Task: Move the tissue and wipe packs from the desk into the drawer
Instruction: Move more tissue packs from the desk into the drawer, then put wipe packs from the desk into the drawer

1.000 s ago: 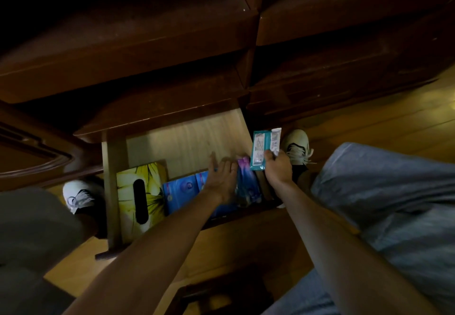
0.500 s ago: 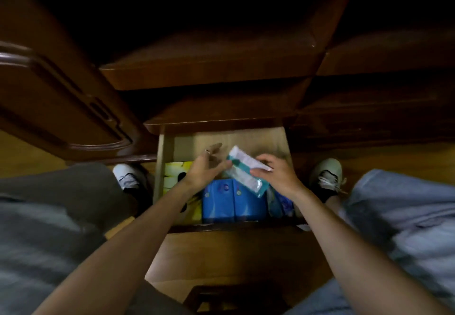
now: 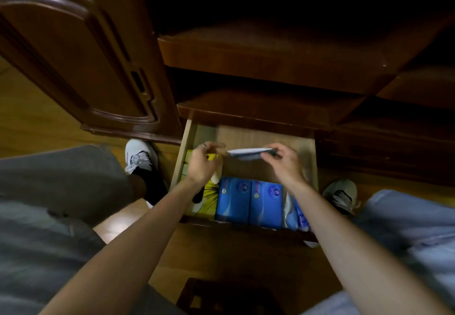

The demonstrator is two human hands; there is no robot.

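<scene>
The light wooden drawer [image 3: 261, 135] stands pulled out below the dark desk. My right hand [image 3: 283, 164] pinches a flat white and teal wipe pack [image 3: 246, 153], held edge-on over the drawer's bare back part. My left hand [image 3: 203, 164] hovers just left of the pack with loosely curled fingers, holding nothing; whether it touches the pack's end is unclear. Under it lies a yellow flowered tissue box [image 3: 206, 196]. Two blue tissue packs [image 3: 251, 201] lie side by side at the drawer's front, with a white and blue pack [image 3: 295, 213] wedged at the right.
A dark carved cabinet door [image 3: 81, 63] hangs open at the left. Closed dark drawer fronts [image 3: 270, 66] rise above the open drawer. My knees in grey trousers and white shoes [image 3: 139, 157] flank the drawer on the wooden floor.
The wipe pack has gone from tilted above the blue packs to edge-on further back in the drawer. My left hand has shifted left over the yellow box.
</scene>
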